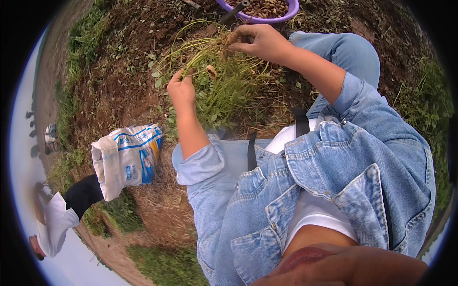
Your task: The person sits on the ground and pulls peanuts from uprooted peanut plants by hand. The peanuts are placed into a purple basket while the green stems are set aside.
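My left hand [181, 91] grips the green stems of an uprooted peanut plant [200, 50], and one pale pod [211, 72] hangs just right of its fingers. At the roots of the plant, my right hand [259, 42] has thumb and fingertips pinched on the root end; what exactly lies between them is too small to tell. Below both hands a heap of green peanut plants [229, 93] lies on the soil. Beyond my right hand stands a purple plastic basin [293, 10] holding many peanuts in their shells [266, 8].
A dark hollow tube [234, 11] leans by the basin's left side. A white woven sack [125, 157] with blue print stands at the left. Behind it is another person [57, 218] in a white top. My jeans-clad knee [356, 53] is bent at the right. Grass strips border the soil.
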The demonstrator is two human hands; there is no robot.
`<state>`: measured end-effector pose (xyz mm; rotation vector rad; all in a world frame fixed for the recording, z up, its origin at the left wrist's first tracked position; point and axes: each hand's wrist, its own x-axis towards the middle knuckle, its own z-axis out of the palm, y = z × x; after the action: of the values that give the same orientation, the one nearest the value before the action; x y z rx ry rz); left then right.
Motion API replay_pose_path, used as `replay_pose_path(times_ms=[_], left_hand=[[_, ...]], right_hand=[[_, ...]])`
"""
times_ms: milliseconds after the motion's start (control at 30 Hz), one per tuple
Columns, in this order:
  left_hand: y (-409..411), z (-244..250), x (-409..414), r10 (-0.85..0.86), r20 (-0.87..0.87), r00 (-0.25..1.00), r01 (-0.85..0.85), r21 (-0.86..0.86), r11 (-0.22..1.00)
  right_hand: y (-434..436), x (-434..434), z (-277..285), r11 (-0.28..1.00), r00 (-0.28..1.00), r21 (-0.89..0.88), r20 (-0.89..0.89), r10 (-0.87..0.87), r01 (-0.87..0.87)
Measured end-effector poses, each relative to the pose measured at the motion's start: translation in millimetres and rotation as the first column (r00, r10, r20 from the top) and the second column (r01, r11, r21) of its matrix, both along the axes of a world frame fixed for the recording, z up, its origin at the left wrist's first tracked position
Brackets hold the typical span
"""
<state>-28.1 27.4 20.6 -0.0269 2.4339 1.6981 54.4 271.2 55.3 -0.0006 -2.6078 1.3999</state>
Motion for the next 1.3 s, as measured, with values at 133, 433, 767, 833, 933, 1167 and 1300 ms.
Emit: replay_pose_path(times_ms=[133, 433, 767, 833, 933, 1167, 1300], left_hand=[[2, -4, -3, -0.016, -0.01, 1.0, 0.016, 0.006, 1.0], [-3, -1, -5, 0.055, 0.056, 0.997, -0.059, 0.087, 0.994], [-45, -2, -21, 0.084, 0.019, 0.996, -0.086, 0.2, 0.976], [-57, -1, -23, 0.064, 0.021, 0.998, -0.066, 0.117, 0.991], [-56, 2, -28, 0.064, 0.035, 0.997, -0.069, 0.142, 0.988], [-59, 3, -23, 0.049, 0.007, 0.999, -0.05, 0.167, 0.985], [-75, -1, -21, 0.059, 0.016, 0.998, -0.06, 0.122, 0.991]], right_hand=[[2, 4, -22, 0.96, 0.997, 0.275, 0.052, -0.06, 0.043], [3, -10, -24, 0.98, 0.988, 0.149, 0.102, 0.119, -0.133], [66, 12, -50, 0.792, 0.628, -0.533, 0.734, 0.259, 0.296], [81, -2, -51, 0.768, 0.724, -0.549, 0.669, 0.168, 0.33], [122, -45, -41, 0.731, 0.903, -0.571, 0.402, -0.149, 0.374], [186, -99, -31, 0.689, 0.898, -0.576, 0.293, -0.327, 0.439], [98, -51, -43, 0.976, 0.956, -0.206, 0.294, -0.003, 0.066]])
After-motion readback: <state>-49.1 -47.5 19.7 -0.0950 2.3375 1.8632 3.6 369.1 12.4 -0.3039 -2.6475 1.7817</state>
